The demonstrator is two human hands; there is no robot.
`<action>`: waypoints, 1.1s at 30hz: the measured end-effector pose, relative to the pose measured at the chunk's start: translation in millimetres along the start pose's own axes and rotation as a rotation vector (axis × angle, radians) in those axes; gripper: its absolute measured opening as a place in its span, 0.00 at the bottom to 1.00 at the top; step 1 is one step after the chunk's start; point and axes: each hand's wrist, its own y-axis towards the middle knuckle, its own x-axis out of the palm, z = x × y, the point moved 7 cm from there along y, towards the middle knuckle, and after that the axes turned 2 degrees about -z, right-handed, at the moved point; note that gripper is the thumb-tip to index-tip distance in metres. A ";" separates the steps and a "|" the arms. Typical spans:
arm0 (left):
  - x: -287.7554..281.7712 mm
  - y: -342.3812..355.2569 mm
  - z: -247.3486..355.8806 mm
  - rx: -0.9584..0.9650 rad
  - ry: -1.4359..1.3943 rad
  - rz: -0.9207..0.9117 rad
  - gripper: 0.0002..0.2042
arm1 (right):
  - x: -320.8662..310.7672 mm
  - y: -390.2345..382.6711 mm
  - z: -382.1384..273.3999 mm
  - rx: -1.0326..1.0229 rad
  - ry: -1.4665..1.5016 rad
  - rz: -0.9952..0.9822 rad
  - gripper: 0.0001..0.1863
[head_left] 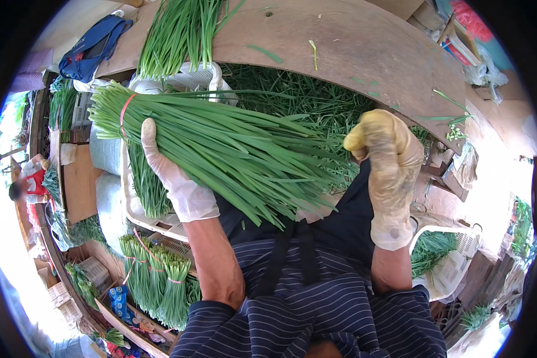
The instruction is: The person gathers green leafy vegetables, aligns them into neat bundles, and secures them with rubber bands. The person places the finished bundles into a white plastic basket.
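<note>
Left of the frame's centre, your left hand (178, 186) grasps the green leafy bundle (227, 149); support it gently near the pink band (123, 114). Your right hand (394, 164) curls, contents unclear.

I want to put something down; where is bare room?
The brown wooden tabletop has a wide, mostly bare patch between the thin pale stalk and the green leaf clippings at right, and a narrow one between the blue fabric bag and the loose green leaves. The red-banded green bundle crowds the near side.
</note>
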 end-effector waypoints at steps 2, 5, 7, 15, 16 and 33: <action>-1.9 -1.1 1.0 -0.008 -0.007 0.009 0.23 | 1.3 2.8 -8.8 -0.044 -0.342 -0.074 0.05; -1.9 -2.0 3.1 0.013 0.028 0.043 0.21 | 6.2 -1.9 3.0 0.052 -0.386 -0.120 0.06; 0.8 -2.1 0.9 0.019 0.017 0.031 0.20 | 9.0 -2.0 10.0 0.088 -0.505 -0.237 0.08; 3.1 -1.9 -1.6 0.013 0.028 -0.032 0.22 | 16.1 -0.9 25.0 0.105 -0.558 -0.262 0.08; 4.7 -2.1 -2.5 0.020 0.035 -0.011 0.22 | 16.2 -0.8 26.7 0.120 -0.536 -0.260 0.08; 3.5 -3.5 -4.2 0.048 0.084 -0.003 0.22 | 29.0 8.3 34.1 0.172 -0.406 -0.183 0.08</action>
